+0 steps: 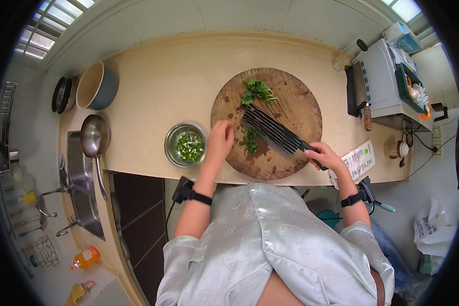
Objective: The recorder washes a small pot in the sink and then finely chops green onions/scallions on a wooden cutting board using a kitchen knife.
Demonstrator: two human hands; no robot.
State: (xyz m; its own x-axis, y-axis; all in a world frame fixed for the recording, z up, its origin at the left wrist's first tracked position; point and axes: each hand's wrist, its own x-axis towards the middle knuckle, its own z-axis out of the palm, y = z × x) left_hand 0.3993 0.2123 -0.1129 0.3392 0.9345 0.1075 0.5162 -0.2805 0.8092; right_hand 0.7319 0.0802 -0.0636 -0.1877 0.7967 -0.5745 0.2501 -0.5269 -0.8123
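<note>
My right hand grips the black handle of a cleaver, its dark striped blade slanting over a round wooden chopping board. Beyond the blade lies a bunch of leafy green herbs with cut stems. A small heap of chopped herbs sits on the near side of the blade. At the board's left edge is my left hand, fingers curled down; whatever may be between them is hidden. Just left of that hand stands a metal bowl of chopped green and white scallions.
A steel ladle-like pan rests by the sink, its handle overhanging the counter edge. Farther back stand a deep pot and smaller pans. On the right are a white oven-like appliance, a wooden-handled knife and a printed packet.
</note>
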